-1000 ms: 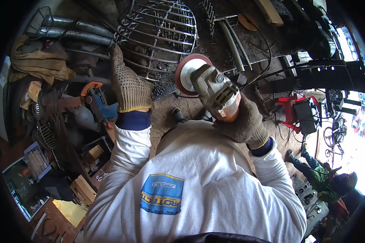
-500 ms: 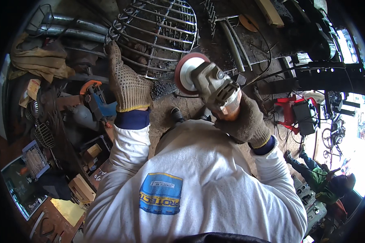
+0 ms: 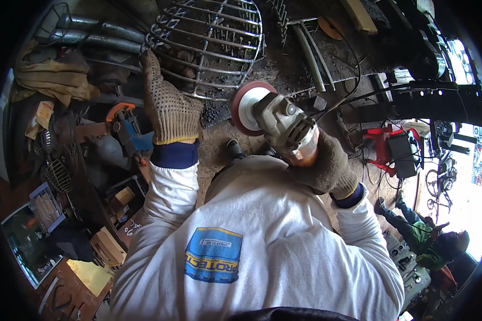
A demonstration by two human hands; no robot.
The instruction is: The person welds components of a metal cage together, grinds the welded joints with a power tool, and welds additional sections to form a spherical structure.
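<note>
A dome-shaped grille of metal bars (image 3: 211, 40) lies on the dark bench ahead of me, with twisted loops along its left side. My left hand (image 3: 168, 109), in a dotted knit glove, grips the grille's near left edge; its fingertips are partly hidden. In a brown glove, my right hand (image 3: 332, 166) is wrapped round the body of an angle grinder (image 3: 289, 125). The grinder's sanding disc (image 3: 249, 107), red-rimmed with a pale middle, is just short of the grille's near edge, apart from it.
Metal tubes (image 3: 99, 38) and a crumpled brown cloth (image 3: 53, 80) lie at far left. A blue and orange tool (image 3: 128, 131) stands left of my arm. Cables (image 3: 353, 91) run along the right. Beyond are a red chair (image 3: 377, 147) and a person in green (image 3: 420, 241).
The grinder and my right hand have come slightly nearer to me, drawing the disc away from the grille. My left hand stays at the grille's edge.
</note>
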